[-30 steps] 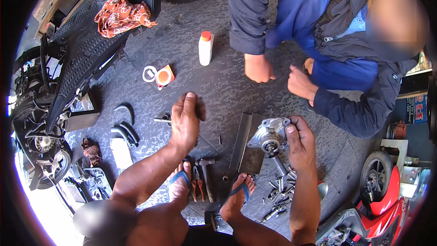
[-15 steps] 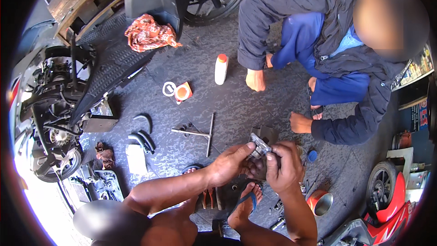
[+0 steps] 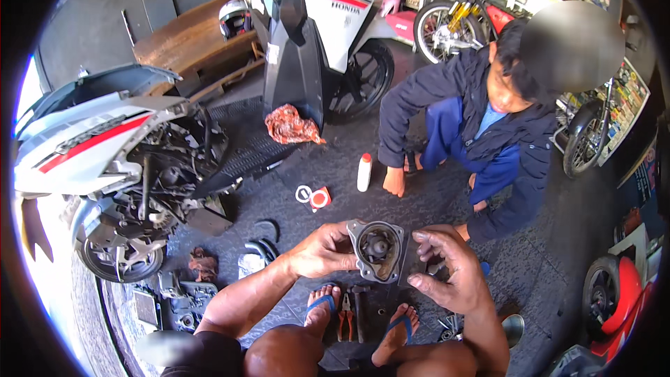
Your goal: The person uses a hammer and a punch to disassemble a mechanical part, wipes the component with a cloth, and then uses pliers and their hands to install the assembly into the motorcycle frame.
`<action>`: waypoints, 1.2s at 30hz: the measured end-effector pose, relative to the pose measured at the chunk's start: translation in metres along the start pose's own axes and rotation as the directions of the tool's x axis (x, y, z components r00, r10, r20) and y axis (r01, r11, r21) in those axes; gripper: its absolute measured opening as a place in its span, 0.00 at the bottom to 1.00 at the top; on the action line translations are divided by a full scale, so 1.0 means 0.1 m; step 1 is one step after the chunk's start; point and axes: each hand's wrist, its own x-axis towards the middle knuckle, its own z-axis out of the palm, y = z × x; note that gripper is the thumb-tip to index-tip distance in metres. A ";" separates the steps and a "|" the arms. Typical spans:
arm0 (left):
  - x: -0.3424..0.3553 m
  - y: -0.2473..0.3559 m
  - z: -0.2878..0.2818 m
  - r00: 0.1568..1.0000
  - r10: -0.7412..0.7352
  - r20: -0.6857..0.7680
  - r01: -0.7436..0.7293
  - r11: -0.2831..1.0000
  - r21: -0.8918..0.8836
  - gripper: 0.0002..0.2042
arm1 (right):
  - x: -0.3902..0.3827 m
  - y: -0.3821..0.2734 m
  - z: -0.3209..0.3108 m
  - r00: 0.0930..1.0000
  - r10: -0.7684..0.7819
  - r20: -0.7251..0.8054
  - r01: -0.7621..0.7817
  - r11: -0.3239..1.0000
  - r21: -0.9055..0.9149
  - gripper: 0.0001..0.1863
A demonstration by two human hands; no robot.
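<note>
My left hand [image 3: 322, 251] grips a cast metal engine housing [image 3: 377, 250] by its left side, thumb toward the lower edge. The housing's open end is turned up at me, showing a dark, dirty cavity with a rounded knob inside and a flange with bolt holes. Just right of it, my right hand [image 3: 450, 272] is raised with thumb and fingers apart, and nothing is visible between them. On the floor below, between my sandalled feet, lie orange-handled pliers [image 3: 345, 318] and a hammer [image 3: 360, 314].
A person [image 3: 447, 115] crouches opposite, beside a white bottle [image 3: 364, 176] with a red cap. Nearby lie a small red-and-white box [image 3: 319, 198] and black curved hoses [image 3: 263, 248]. A partly stripped scooter [image 3: 174, 160] stands left; a metal tin [image 3: 514, 330] sits lower right.
The view has tilted up. Both hands were on the metal housing; now the right hand has come off it, and the left hand holds it with its open end facing me.
</note>
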 end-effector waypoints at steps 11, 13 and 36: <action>-0.23 0.41 0.38 0.984 0.160 0.080 -0.153 0.985 -0.079 0.24 | -0.39 -0.82 0.19 0.938 -0.337 0.085 0.326 0.770 -0.548 0.27; -0.23 0.39 0.46 0.981 0.191 0.021 -0.188 0.975 -0.115 0.23 | -0.42 -0.82 0.21 0.912 -0.397 0.103 0.378 0.716 -0.587 0.24; -0.04 -0.33 0.23 0.874 -0.161 -0.459 0.236 0.965 0.111 0.36 | -2.05 3.81 -0.05 0.415 0.425 -0.804 -0.895 0.349 -0.278 0.26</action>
